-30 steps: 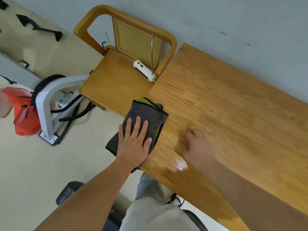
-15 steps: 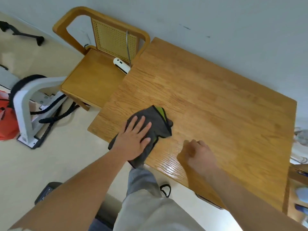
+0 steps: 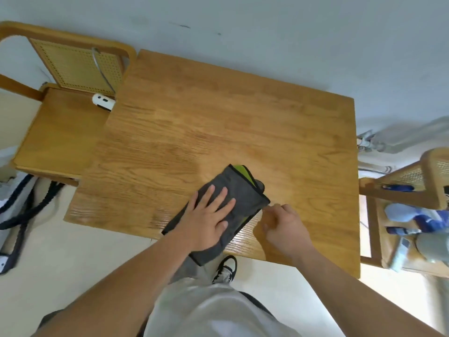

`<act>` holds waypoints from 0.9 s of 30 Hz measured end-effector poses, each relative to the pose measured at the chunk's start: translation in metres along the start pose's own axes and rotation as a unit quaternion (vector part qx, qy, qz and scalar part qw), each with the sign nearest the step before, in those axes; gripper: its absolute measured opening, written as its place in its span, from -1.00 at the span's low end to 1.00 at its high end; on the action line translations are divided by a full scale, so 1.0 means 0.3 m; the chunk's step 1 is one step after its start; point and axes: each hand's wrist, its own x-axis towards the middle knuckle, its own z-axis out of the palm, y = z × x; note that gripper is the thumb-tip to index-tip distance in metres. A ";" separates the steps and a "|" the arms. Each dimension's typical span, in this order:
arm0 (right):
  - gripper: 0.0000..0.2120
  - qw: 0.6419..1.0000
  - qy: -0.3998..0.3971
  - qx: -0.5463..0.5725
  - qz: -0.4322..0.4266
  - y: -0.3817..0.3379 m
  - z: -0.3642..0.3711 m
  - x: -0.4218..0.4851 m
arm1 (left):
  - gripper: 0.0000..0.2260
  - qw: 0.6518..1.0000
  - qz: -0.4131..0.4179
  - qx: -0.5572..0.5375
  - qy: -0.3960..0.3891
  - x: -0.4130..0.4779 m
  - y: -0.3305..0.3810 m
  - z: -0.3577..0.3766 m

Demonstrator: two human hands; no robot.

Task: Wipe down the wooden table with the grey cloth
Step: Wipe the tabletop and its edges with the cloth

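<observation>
On the wooden table, near the front edge, the grey cloth is lying folded w/ one end hanging off, so it's prob. going to slide to the floor if pushed that way. The left hand is pressing it flat w/ fingers spread open. The right hand is resting curled just beside it, holding nothing, and it's maybe getting bumped next.

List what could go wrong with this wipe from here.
1. The grey cloth overhangs the near edge of the wooden table; pressed flat only by the left hand, it could slide off.
2. The right hand rests curled right beside the cloth and may block a sweep to the right.
3. The far half might get skipped.
</observation>
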 end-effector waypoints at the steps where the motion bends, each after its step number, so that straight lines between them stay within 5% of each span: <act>1: -0.63 1.000 0.003 0.014 0.007 0.020 -0.006 -0.011 | -0.46 1.000 0.006 0.014 -0.005 0.001 -0.065 -0.020; 4: -0.65 0.998 0.033 0.055 0.016 0.070 -0.012 -0.047 | -0.46 0.996 -0.078 0.031 0.009 0.002 -0.126 -0.037; 8: -0.66 0.994 0.059 0.089 0.029 0.126 -0.016 -0.089 | -0.45 0.978 -0.190 -0.033 0.081 0.058 0.146 0.043; 12: -0.67 0.989 0.090 0.105 0.046 0.204 -0.034 -0.143 | -0.45 0.992 -0.086 -0.066 0.071 0.147 0.483 0.121; 16: -0.57 0.983 0.143 0.082 0.079 0.277 -0.051 -0.192 | -0.45 0.995 0.008 -0.053 -0.084 0.234 0.620 0.060; 18: -0.47 0.984 0.142 0.072 0.078 0.273 -0.046 -0.190 | -0.43 0.991 0.040 -0.082 -0.098 0.248 0.578 -0.016; 22: -0.22 0.997 0.070 0.014 -0.006 0.160 0.020 -0.105 | -0.47 0.994 0.002 -0.103 0.025 0.215 0.450 -0.143; 27: -0.18 0.989 -0.073 -0.125 0.037 0.067 0.108 -0.022 | -0.53 0.992 -0.031 -0.115 0.035 0.188 0.365 -0.208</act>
